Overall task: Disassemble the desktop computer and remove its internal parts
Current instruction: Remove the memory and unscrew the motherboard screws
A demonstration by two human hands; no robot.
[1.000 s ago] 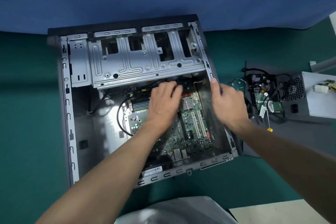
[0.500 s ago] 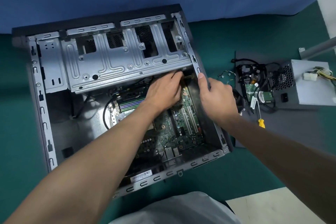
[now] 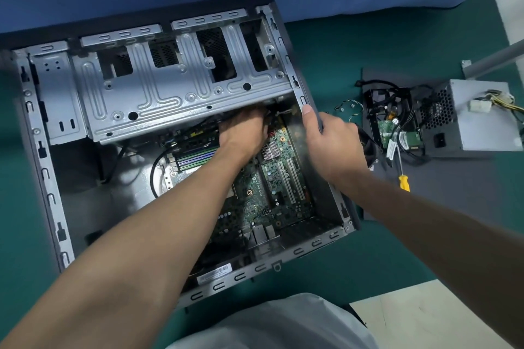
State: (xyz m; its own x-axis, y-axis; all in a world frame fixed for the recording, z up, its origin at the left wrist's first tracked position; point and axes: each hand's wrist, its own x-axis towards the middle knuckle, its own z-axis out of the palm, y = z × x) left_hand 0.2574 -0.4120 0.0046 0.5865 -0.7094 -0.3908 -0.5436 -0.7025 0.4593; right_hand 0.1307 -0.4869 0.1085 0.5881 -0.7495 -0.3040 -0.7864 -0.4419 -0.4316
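Observation:
The open desktop case lies flat on the green surface, with its silver drive cage across the top. The green motherboard sits in the lower right of the case. My left hand reaches in under the drive cage's edge at the board's top; its fingertips are hidden there, so what they touch is unclear. My right hand grips the case's right side wall, thumb on the rim.
To the right, on a dark mat, lie a grey power supply, a black bracket with a hard drive and cables and a yellow-handled screwdriver. Blue cloth hangs behind the case.
My left hand slid up the board and now reaches under the drive cage's edge. My right hand kept its hold on the side wall. My head moved closer.

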